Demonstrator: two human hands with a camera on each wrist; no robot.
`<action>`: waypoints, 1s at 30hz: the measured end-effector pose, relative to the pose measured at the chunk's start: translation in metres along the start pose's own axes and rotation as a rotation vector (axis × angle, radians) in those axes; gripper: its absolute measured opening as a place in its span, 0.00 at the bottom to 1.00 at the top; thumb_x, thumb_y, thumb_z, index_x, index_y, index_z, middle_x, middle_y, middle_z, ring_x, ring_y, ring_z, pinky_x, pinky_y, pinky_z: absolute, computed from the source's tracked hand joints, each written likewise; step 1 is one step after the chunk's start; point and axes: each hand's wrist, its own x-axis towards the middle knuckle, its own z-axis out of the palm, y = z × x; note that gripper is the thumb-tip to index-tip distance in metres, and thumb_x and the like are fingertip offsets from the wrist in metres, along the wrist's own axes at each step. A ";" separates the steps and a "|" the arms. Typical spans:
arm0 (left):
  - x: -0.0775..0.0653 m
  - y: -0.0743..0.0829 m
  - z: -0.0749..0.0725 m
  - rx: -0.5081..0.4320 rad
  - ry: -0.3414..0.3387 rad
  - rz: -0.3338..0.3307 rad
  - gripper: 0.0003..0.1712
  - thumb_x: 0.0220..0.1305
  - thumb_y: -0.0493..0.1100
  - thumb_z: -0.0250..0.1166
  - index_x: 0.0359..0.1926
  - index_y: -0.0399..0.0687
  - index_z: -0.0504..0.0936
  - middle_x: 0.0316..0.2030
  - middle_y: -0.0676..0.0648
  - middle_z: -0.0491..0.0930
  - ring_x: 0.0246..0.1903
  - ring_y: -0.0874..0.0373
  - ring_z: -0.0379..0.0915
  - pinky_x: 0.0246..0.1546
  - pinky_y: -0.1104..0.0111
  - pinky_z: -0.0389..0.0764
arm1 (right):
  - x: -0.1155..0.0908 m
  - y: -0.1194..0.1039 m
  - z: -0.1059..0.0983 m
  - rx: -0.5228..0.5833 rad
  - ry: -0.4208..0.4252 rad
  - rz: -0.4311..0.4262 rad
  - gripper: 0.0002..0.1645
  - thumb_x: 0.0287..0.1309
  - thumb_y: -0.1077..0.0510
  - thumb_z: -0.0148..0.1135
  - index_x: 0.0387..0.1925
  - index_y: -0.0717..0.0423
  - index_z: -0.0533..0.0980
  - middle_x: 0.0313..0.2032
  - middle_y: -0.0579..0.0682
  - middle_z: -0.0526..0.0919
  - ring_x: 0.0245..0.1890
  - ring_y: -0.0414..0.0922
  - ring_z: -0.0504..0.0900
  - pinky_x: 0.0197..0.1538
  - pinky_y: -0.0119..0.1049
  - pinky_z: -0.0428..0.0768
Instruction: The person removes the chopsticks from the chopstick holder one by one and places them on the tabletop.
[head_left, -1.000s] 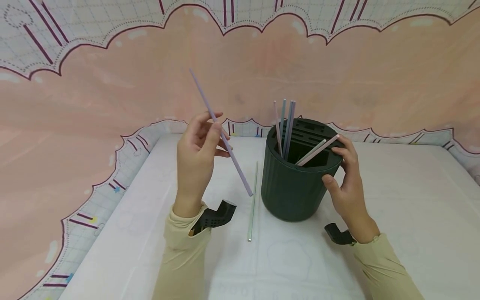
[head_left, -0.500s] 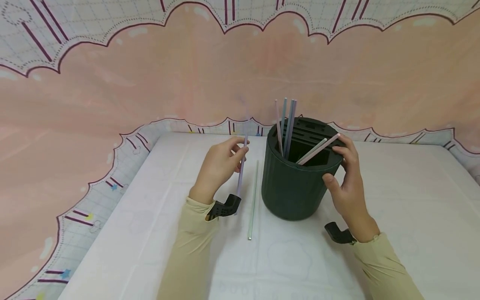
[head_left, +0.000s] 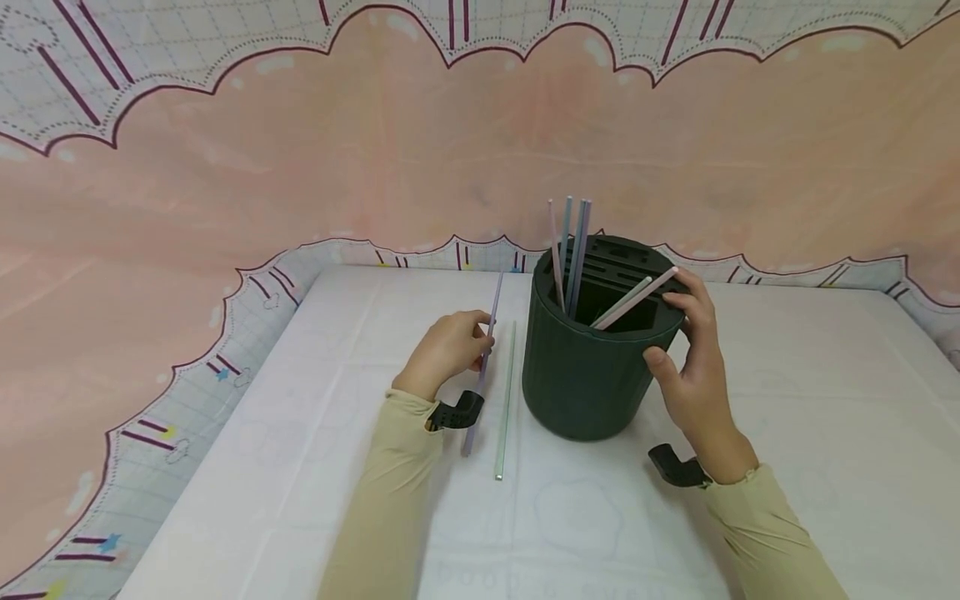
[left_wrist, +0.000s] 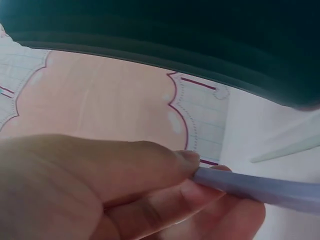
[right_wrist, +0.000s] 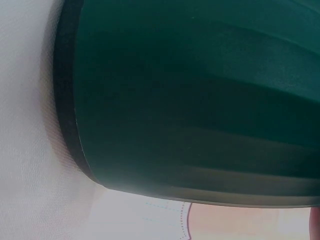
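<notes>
Presently, the purple stick (head_left: pixel 483 372) is slanted just left of the frame's centre, pinched between the thumb and fingers of the left hand (head_left: pixel 447 350). It seems light, stiff and smooth, so it may roll easily; a hold near its middle should balance best. At right of centre, the right hand (head_left: pixel 696 367) grips the rim of the dark green holder (head_left: pixel 592 383). The pale green stick (head_left: pixel 506 400) leaves only narrow room between; the white table (head_left: pixel 300 467) offers more at lower left.
</notes>
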 end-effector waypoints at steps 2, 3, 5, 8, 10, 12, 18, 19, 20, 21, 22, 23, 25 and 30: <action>0.002 -0.003 0.003 -0.015 -0.020 -0.015 0.22 0.60 0.40 0.58 0.56 0.44 0.70 0.34 0.48 0.77 0.19 0.63 0.76 0.34 0.65 0.74 | 0.000 0.000 0.000 0.004 0.001 0.001 0.43 0.56 0.36 0.50 0.53 0.71 0.58 0.64 0.58 0.54 0.63 0.55 0.53 0.60 0.34 0.58; 0.004 -0.005 0.005 -0.015 -0.029 -0.019 0.22 0.60 0.40 0.58 0.56 0.43 0.70 0.34 0.48 0.77 0.19 0.63 0.76 0.36 0.65 0.74 | 0.000 0.000 0.000 0.006 0.001 0.001 0.43 0.56 0.36 0.50 0.53 0.71 0.58 0.64 0.58 0.54 0.63 0.55 0.53 0.60 0.33 0.58; 0.006 -0.008 0.009 -0.012 -0.047 -0.028 0.22 0.59 0.40 0.59 0.56 0.43 0.70 0.34 0.47 0.77 0.20 0.63 0.76 0.37 0.65 0.73 | 0.000 0.000 0.000 0.007 0.001 0.001 0.43 0.56 0.36 0.50 0.53 0.71 0.58 0.64 0.58 0.54 0.63 0.55 0.53 0.60 0.32 0.58; 0.010 -0.013 0.015 0.012 -0.067 -0.040 0.23 0.59 0.39 0.59 0.55 0.42 0.69 0.33 0.47 0.77 0.20 0.63 0.75 0.38 0.66 0.73 | 0.000 0.000 0.000 0.010 0.002 -0.001 0.43 0.56 0.36 0.50 0.53 0.71 0.58 0.64 0.58 0.54 0.62 0.55 0.54 0.59 0.32 0.58; 0.011 -0.015 0.019 0.030 -0.073 -0.043 0.23 0.58 0.39 0.58 0.55 0.41 0.69 0.33 0.47 0.77 0.20 0.63 0.75 0.37 0.66 0.72 | -0.001 0.001 0.000 0.010 0.002 -0.002 0.43 0.55 0.36 0.50 0.53 0.71 0.58 0.64 0.58 0.54 0.62 0.55 0.54 0.59 0.32 0.58; 0.013 -0.017 0.022 0.051 -0.076 -0.041 0.23 0.57 0.39 0.59 0.55 0.40 0.69 0.32 0.47 0.78 0.19 0.62 0.75 0.38 0.66 0.72 | -0.001 0.001 0.000 0.016 0.003 -0.003 0.43 0.55 0.36 0.50 0.53 0.71 0.58 0.64 0.58 0.54 0.62 0.55 0.54 0.59 0.32 0.58; 0.014 -0.018 0.030 0.099 -0.103 -0.027 0.24 0.55 0.38 0.60 0.54 0.38 0.70 0.26 0.50 0.77 0.17 0.62 0.73 0.44 0.64 0.71 | 0.000 0.002 0.000 0.022 0.008 -0.010 0.43 0.55 0.36 0.50 0.53 0.71 0.58 0.63 0.58 0.54 0.62 0.55 0.54 0.59 0.32 0.58; 0.014 -0.018 0.031 0.102 -0.108 -0.030 0.24 0.55 0.38 0.60 0.54 0.38 0.70 0.25 0.50 0.77 0.17 0.62 0.73 0.44 0.64 0.71 | 0.000 0.002 0.000 0.022 0.008 -0.012 0.43 0.55 0.36 0.50 0.53 0.71 0.58 0.63 0.59 0.54 0.62 0.55 0.54 0.59 0.32 0.58; 0.014 -0.018 0.032 0.102 -0.113 -0.037 0.24 0.54 0.38 0.60 0.54 0.38 0.70 0.24 0.50 0.77 0.16 0.62 0.74 0.44 0.64 0.71 | 0.000 0.003 0.001 0.022 0.008 -0.013 0.43 0.55 0.36 0.50 0.53 0.71 0.58 0.63 0.59 0.54 0.62 0.55 0.54 0.59 0.32 0.59; 0.014 -0.018 0.033 0.105 -0.116 -0.042 0.24 0.54 0.38 0.61 0.54 0.38 0.70 0.24 0.49 0.77 0.16 0.61 0.74 0.44 0.64 0.71 | 0.000 0.003 0.001 0.024 0.008 -0.015 0.43 0.55 0.36 0.50 0.53 0.71 0.58 0.63 0.59 0.54 0.62 0.55 0.54 0.59 0.33 0.59; 0.014 -0.018 0.033 0.105 -0.116 -0.047 0.25 0.54 0.38 0.61 0.54 0.38 0.70 0.24 0.49 0.76 0.16 0.61 0.74 0.43 0.64 0.71 | 0.000 0.003 0.001 0.025 0.008 -0.016 0.43 0.55 0.36 0.50 0.53 0.71 0.58 0.63 0.59 0.54 0.62 0.55 0.54 0.59 0.33 0.59; 0.015 -0.018 0.034 0.106 -0.112 -0.051 0.25 0.54 0.38 0.62 0.54 0.38 0.70 0.24 0.49 0.76 0.17 0.60 0.74 0.43 0.64 0.70 | 0.001 0.003 0.001 0.024 0.007 -0.016 0.43 0.55 0.36 0.50 0.53 0.71 0.58 0.63 0.59 0.54 0.62 0.55 0.54 0.59 0.33 0.59; 0.015 -0.018 0.034 0.113 -0.103 -0.056 0.26 0.53 0.38 0.62 0.55 0.39 0.69 0.25 0.48 0.76 0.19 0.60 0.73 0.43 0.64 0.70 | 0.001 0.003 0.001 0.025 0.006 -0.017 0.43 0.55 0.36 0.50 0.53 0.71 0.58 0.63 0.59 0.54 0.62 0.55 0.54 0.59 0.33 0.59; 0.016 -0.018 0.036 0.111 -0.098 -0.058 0.28 0.53 0.39 0.63 0.56 0.39 0.68 0.26 0.48 0.76 0.21 0.59 0.72 0.44 0.64 0.70 | 0.000 0.002 0.001 0.019 0.005 -0.011 0.43 0.55 0.36 0.50 0.53 0.72 0.58 0.63 0.59 0.54 0.62 0.55 0.55 0.59 0.32 0.59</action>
